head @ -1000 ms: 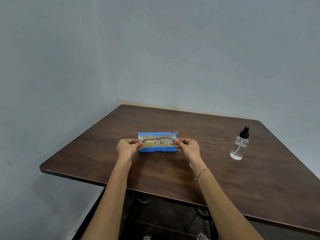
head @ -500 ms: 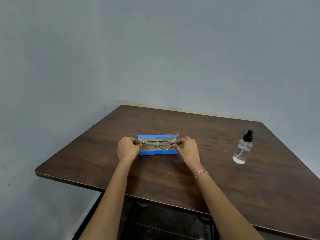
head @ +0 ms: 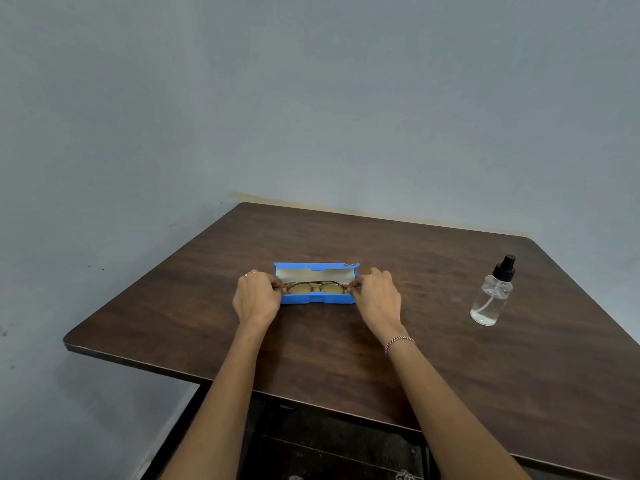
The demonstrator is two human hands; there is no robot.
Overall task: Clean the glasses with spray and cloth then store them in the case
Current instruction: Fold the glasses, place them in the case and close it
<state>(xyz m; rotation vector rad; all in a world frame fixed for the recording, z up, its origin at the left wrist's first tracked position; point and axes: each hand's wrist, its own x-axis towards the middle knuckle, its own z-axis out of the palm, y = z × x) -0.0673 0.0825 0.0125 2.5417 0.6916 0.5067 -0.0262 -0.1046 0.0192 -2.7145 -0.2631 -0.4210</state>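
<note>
A blue glasses case (head: 317, 299) lies open in the middle of the dark wooden table (head: 346, 358), its pale lining showing and its lid tilted back. Thin-framed folded glasses (head: 315, 287) with yellowish lenses sit low inside the case. My left hand (head: 257, 298) pinches the left end of the frame and my right hand (head: 376, 299) pinches the right end. A clear spray bottle (head: 491, 295) with a black nozzle stands upright to the right, apart from both hands. No cloth shows separately; a yellowish layer lies under the glasses.
Grey walls meet in a corner behind the table. The table's near edge runs diagonally from left to lower right, with dark floor and a metal frame below it.
Both hands have lowered the glasses from just above the case down into it. The view has shifted slightly.
</note>
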